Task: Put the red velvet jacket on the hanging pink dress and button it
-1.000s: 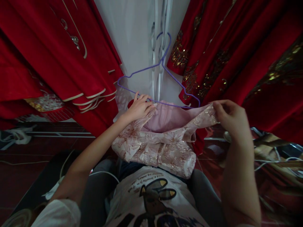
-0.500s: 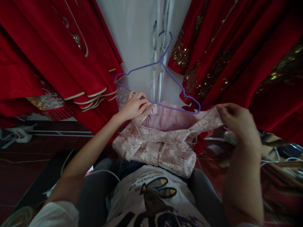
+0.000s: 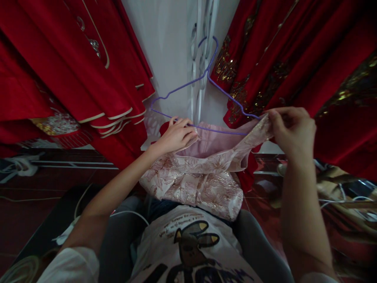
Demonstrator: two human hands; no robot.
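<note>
A pink brocade dress with gold patterning and a plain pink lining lies gathered across my lap, its neck opening upward. My right hand pinches one shoulder strap, which is drawn over the right end of a purple wire hanger. My left hand is closed at the hanger's bottom bar and the opposite side of the neckline. The hanger's left end is bare, and its hook points up in front of the white door.
Red garments with trim hang at the left, and red sequinned ones at the right. Between them stands a white door with metal handles. A white cable crosses my leg. Clutter lies on the floor at the right.
My right hand has risen and moved left, bringing the strap over the hanger's right end. The hanger and my left hand have shifted slightly right.
</note>
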